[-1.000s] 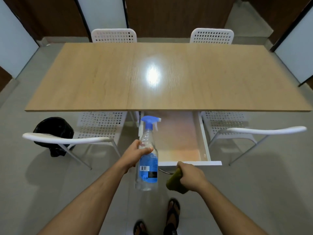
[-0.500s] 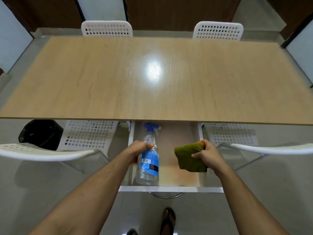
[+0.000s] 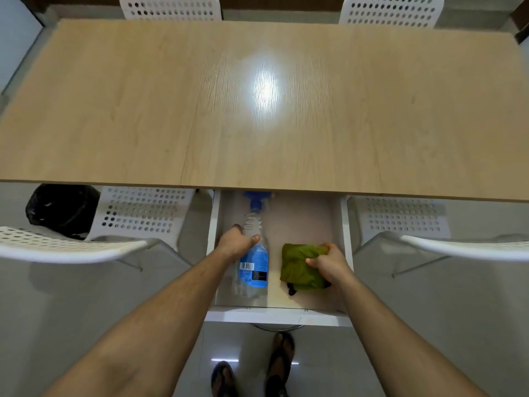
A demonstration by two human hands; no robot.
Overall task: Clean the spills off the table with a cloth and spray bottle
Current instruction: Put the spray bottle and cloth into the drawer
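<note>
A clear spray bottle (image 3: 253, 265) with a blue nozzle and blue label lies in the pulled-out white drawer (image 3: 277, 315) under the table's near edge. My left hand (image 3: 236, 243) grips the bottle around its neck. A folded green cloth (image 3: 300, 267) sits in the drawer to the right of the bottle, and my right hand (image 3: 329, 263) holds it from the right side. The wooden table (image 3: 257, 104) stretches across the view with a bright light reflection near its middle. No spill is visible on it.
White perforated chairs stand at the near left (image 3: 71, 247), near right (image 3: 458, 247) and at the far side (image 3: 171, 7). A black bin bag (image 3: 61, 210) sits on the floor under the table's left. My sandalled feet (image 3: 280, 365) are below the drawer.
Both hands moved forward and down into the open drawer, carrying the bottle and the cloth inside. The bottle now lies in the drawer, and the view has come closer to the table.
</note>
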